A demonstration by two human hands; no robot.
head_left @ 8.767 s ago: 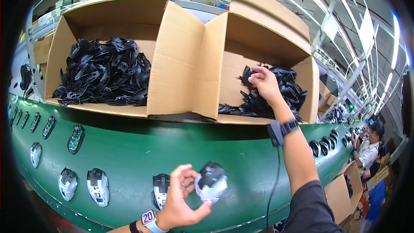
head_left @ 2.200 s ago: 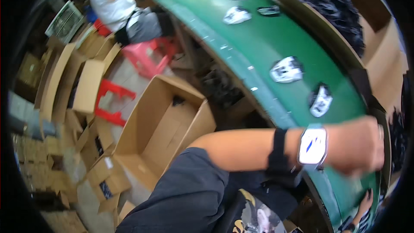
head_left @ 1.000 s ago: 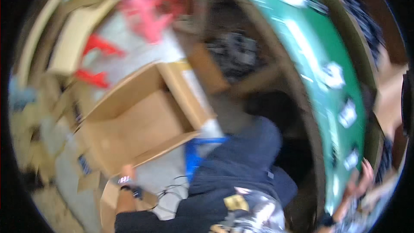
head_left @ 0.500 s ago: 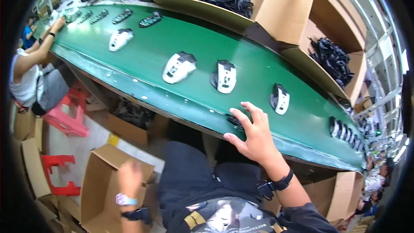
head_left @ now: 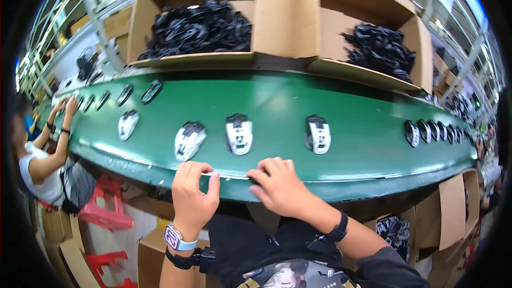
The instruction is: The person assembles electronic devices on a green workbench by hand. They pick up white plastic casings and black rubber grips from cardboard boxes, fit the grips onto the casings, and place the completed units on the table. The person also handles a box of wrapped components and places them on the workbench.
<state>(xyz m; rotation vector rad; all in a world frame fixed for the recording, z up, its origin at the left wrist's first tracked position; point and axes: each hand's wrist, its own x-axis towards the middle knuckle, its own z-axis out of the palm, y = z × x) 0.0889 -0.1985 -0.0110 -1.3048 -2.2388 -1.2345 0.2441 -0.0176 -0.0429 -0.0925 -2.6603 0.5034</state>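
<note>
At the near edge of the green work surface (head_left: 368, 154), my right hand (head_left: 280, 188) has its fingers closed on a small black part (head_left: 254, 179), mostly hidden by the fingers. My left hand (head_left: 193, 194) is just left of it, curled with thumb and index fingertips nearly together. Whatever those fingertips hold, if anything, is too small to make out. Beyond the hands lie white-and-black computer mouse shells: one mouse shell (head_left: 190, 141) behind the left hand, another mouse shell (head_left: 238, 134) between the hands, and a third mouse shell (head_left: 318, 134) farther right.
Another mouse shell (head_left: 127, 125) lies left, before a row of dark parts (head_left: 152, 92). Several mice (head_left: 412, 133) line up at right. Two open cartons (head_left: 197, 60) of black parts stand behind. A co-worker (head_left: 45, 165) works at left, by a pink stool (head_left: 106, 208).
My left hand has risen from above the lower-left carton to the work surface's edge. My right hand, spread over the black part before, has closed on it. The view has turned.
</note>
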